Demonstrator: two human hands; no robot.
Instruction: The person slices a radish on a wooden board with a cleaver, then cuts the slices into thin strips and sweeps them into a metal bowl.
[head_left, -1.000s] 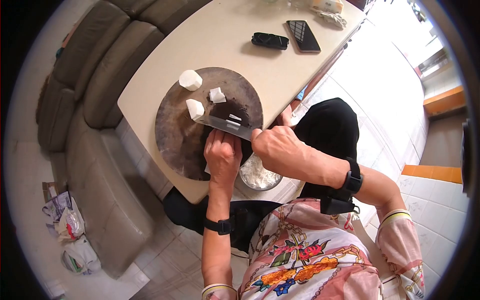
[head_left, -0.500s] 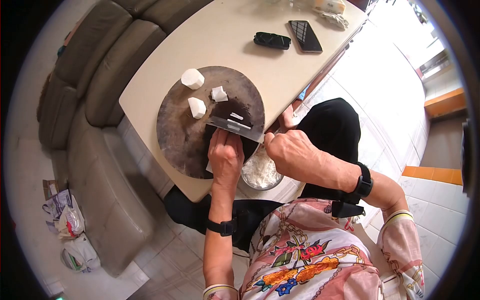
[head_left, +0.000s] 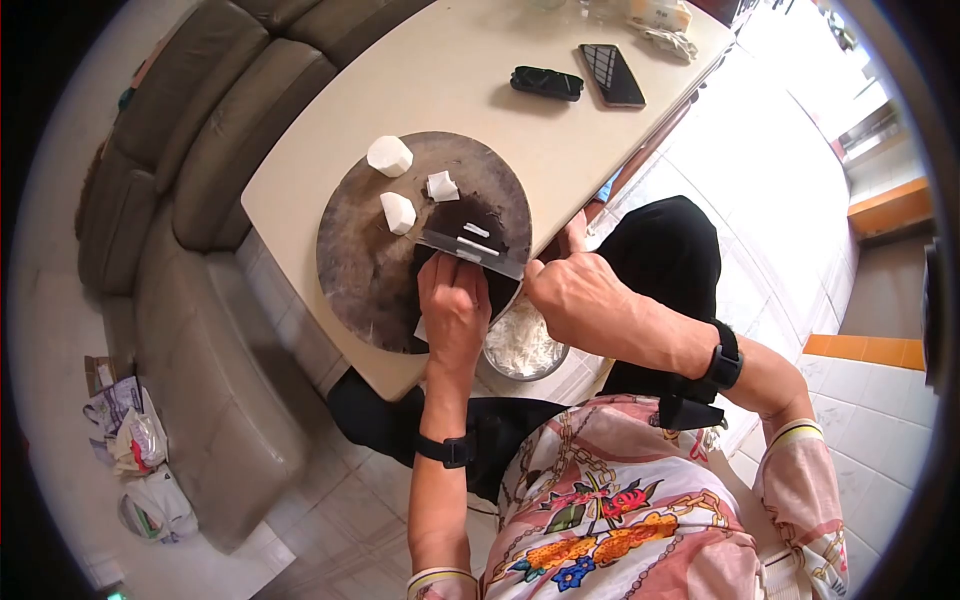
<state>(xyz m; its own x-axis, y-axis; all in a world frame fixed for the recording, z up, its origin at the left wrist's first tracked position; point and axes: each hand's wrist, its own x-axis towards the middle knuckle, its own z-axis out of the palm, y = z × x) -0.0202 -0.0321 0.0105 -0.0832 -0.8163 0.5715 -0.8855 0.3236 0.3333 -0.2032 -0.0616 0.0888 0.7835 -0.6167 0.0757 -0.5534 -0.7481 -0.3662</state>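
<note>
A round, dark-stained wooden chopping board (head_left: 345,250) lies at the table corner. My right hand (head_left: 578,295) is closed round the handle end of a kitchen knife (head_left: 500,264), whose blade spans the board's near right part. Just this side of the blade, my left hand (head_left: 453,298) presses down with curled fingers. A bit of white radish (head_left: 467,256) shows at its fingertips; the rest is hidden under them. Thin white strips (head_left: 477,231) lie beyond the blade. Farther back sit a thick radish chunk (head_left: 390,156), an angular chunk (head_left: 398,213) and a smaller flat piece (head_left: 441,186).
A metal bowl of white shreds (head_left: 525,343) stands below the board's edge, under my right hand. A black case (head_left: 546,83), a phone (head_left: 612,75) and a tissue pack (head_left: 660,14) lie on the table (head_left: 430,75). A leather sofa (head_left: 215,350) runs along the left.
Very little differs. The view has shifted slightly, and the knife blade lies at a slightly flatter slant. Both hands keep their places at the knife.
</note>
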